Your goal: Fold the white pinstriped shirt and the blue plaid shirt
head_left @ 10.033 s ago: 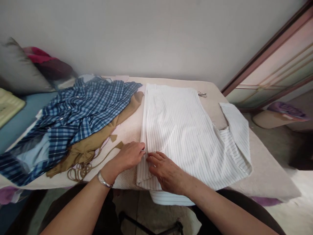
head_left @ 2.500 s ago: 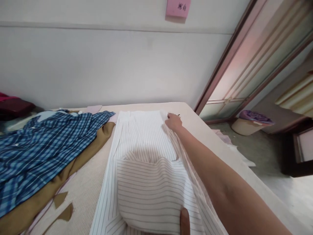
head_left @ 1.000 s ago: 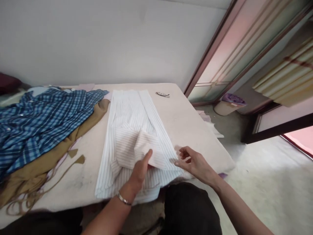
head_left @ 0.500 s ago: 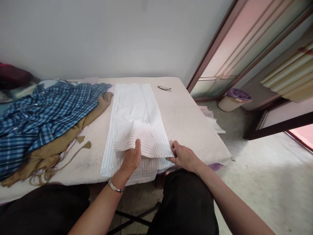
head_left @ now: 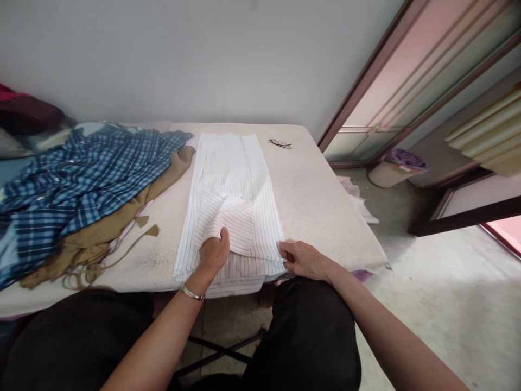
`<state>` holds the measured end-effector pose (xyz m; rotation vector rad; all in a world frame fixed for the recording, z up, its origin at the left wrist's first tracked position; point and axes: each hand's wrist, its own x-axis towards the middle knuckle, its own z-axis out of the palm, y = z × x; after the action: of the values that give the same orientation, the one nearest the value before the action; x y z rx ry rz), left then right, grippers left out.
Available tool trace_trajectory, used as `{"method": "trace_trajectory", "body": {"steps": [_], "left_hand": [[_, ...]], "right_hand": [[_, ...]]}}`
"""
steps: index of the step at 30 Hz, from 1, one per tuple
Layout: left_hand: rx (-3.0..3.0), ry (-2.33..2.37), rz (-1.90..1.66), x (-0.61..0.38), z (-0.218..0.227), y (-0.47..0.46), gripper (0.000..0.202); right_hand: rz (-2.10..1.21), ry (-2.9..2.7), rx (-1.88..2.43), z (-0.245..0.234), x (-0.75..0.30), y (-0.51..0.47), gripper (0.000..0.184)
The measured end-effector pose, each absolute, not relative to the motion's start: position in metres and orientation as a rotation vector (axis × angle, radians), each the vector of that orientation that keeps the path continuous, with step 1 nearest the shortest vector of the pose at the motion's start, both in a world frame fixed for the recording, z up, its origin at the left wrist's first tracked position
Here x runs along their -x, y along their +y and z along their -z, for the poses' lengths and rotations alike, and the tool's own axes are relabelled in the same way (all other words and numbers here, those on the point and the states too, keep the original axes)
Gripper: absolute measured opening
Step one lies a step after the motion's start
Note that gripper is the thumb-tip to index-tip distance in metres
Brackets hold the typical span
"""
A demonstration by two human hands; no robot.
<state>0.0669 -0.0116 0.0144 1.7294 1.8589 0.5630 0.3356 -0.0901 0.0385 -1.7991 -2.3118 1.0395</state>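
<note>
A white garment with thin dark stripes (head_left: 232,168), probably a shirt, lies partly folded lengthwise near the table's front edge. My left hand (head_left: 214,251) is closed on a turned-over striped flap of it, thumb on top and the other fingers hidden under the cloth. At the garment's right front corner, my right hand (head_left: 299,257) pinches the hem between thumb and fingers. Part of the lower layer hangs over the table edge below both hands.
A blue plaid shirt (head_left: 106,168) lies over a brown garment (head_left: 91,244) with cords on the left. Eyeglasses (head_left: 280,144) rest at the back of the cloth-covered table (head_left: 321,201). A lined bin (head_left: 393,169) stands on the floor, right.
My left hand has moved slightly left and down with the flap. My right hand has closed more tightly on the corner. The view has shifted a little.
</note>
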Motion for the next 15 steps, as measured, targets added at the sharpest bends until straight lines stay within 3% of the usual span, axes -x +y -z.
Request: {"method": "trace_trajectory", "body": {"steps": [8, 15], "left_hand": [[-2.036, 1.783, -0.800, -0.064, -0.006, -0.013, 0.048], [-2.186, 1.779, -0.441, -0.082, -0.002, -0.046, 0.040]], "right_hand": [[-1.042, -2.163, 1.920, -0.036, -0.335, -0.092, 0.023], [-1.089, -2.225, 1.978, -0.027, -0.338, -0.091, 0.029]]}}
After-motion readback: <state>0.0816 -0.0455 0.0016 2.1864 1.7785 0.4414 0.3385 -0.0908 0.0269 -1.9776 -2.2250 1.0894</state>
